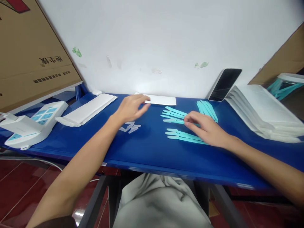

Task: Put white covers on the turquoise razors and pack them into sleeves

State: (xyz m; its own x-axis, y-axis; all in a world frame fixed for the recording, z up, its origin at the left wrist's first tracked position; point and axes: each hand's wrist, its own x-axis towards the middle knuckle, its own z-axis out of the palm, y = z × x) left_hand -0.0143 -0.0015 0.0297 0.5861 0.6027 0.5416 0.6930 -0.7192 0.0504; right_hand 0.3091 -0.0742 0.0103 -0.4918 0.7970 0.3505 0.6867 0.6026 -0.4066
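Observation:
My left hand (135,107) is over the blue table beside a flat white piece (161,100) by the wall, its thumb and fingers apart with nothing visible between them. Small translucent caps (133,127) lie below it. My right hand (201,126) is at a spread group of turquoise sticks (174,112), thumb and forefinger pinched at one stick (174,121). More turquoise sticks (185,136) lie just below that hand, partly covered by it. Behind it, a bundle of turquoise sticks (207,110) rests near the wall.
A phone (224,85) leans against the wall. Stacked white packets (268,110) and a tub of turquoise sticks (288,83) are at the right. At the left are flat white sleeves (87,109), a white power strip (48,117) and a cardboard box (35,47).

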